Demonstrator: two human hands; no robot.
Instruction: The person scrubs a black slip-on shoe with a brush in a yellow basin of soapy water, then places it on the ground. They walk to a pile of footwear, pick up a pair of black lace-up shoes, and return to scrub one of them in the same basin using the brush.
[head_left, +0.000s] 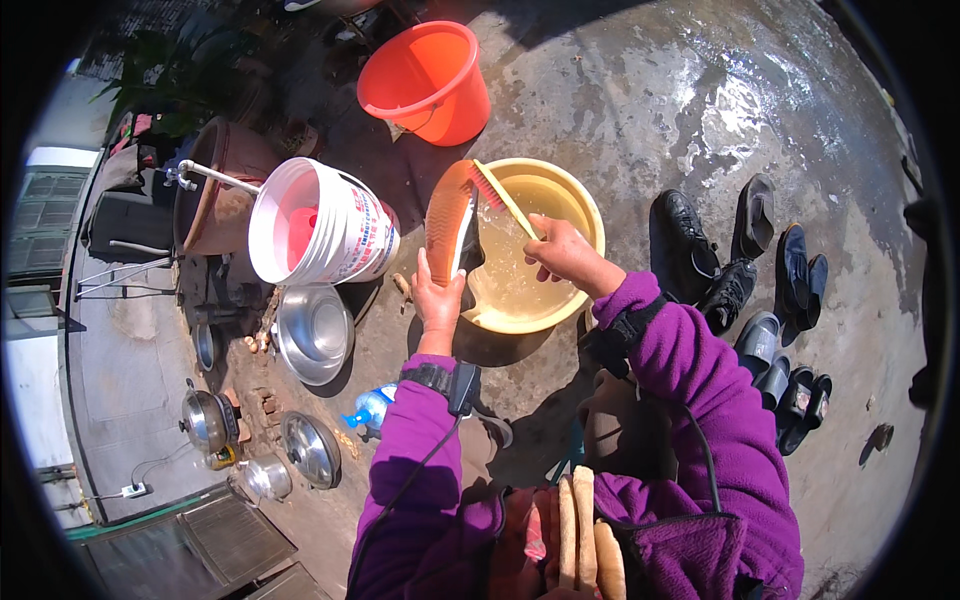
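A shoe (450, 214) with an orange-brown sole, a white edge and a dark upper is gripped at its lower end by my left hand (439, 301). The sole faces up and to the left, while the upper is mostly hidden behind it. My right hand (568, 255) holds a scrubbing brush (512, 204) by its pale yellow handle. Its red bristles meet the upper right edge of the sole. Behind both hands stands a yellow basin (598, 217) of cloudy, sudsy water (517, 281).
Several shoes and slippers (686, 232) line the right. An orange-red bucket (465, 105) stands beyond the basin; a white bucket (341, 225) with a red item inside is to the left. Nearby are a metal basin (315, 334), a blue plastic bottle (371, 409) and metal pots (206, 420).
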